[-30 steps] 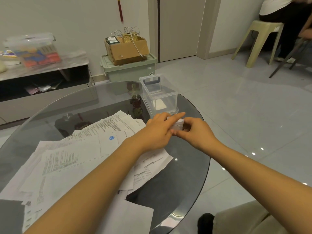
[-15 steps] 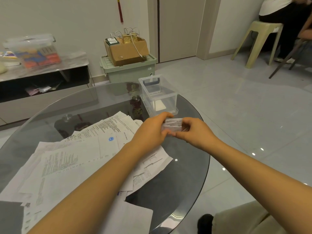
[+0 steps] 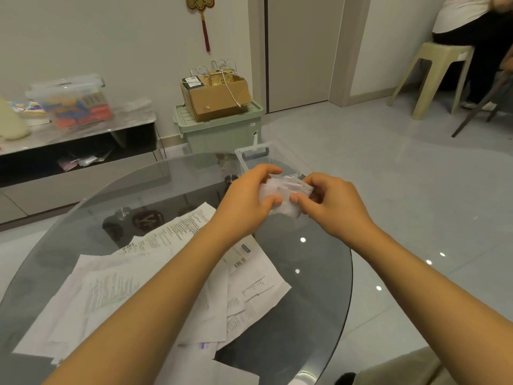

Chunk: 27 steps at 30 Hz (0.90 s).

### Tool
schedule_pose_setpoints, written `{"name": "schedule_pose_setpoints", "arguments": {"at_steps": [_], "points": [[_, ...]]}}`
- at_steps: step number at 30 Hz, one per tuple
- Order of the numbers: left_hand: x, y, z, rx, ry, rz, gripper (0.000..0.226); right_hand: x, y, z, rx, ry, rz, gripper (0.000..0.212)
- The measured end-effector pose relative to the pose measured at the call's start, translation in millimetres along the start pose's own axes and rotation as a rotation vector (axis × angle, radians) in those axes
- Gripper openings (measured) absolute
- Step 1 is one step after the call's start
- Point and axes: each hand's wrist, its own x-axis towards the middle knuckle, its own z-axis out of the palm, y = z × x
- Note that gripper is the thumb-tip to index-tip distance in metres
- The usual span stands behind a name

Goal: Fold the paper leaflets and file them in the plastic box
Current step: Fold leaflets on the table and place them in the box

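Now, grip: left hand (image 3: 247, 200) and right hand (image 3: 330, 202) both pinch the folded leaflet (image 3: 283, 191).
Box: plastic box (image 3: 251, 157) just behind it, toward bench far edge.
Nearer: about equal.

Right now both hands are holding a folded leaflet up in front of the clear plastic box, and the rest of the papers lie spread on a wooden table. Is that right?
One detail is off: the table is dark glass, not wood, as the head view shows by its reflections. The rest holds: the left hand and right hand pinch the folded leaflet in front of the clear plastic box, and the other papers lie spread on the table.
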Motion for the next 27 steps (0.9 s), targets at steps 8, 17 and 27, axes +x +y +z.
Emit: {"name": "schedule_pose_setpoints", "arguments": {"at_steps": [8,17,27], "points": [[70.0,1.3,-35.2,0.142,0.029,0.045,0.021,53.1,-20.1,4.2,0.038,0.199,0.004,0.012],[133.4,-29.7,-21.6,0.468,-0.329,0.025,0.017,91.7,-8.8,31.8,-0.431,0.064,0.216,0.017],[140.5,-33.6,10.1,0.410,-0.564,-0.116,0.012,107.8,-2.6,29.8,-0.460,-0.129,0.437,0.022]]}}
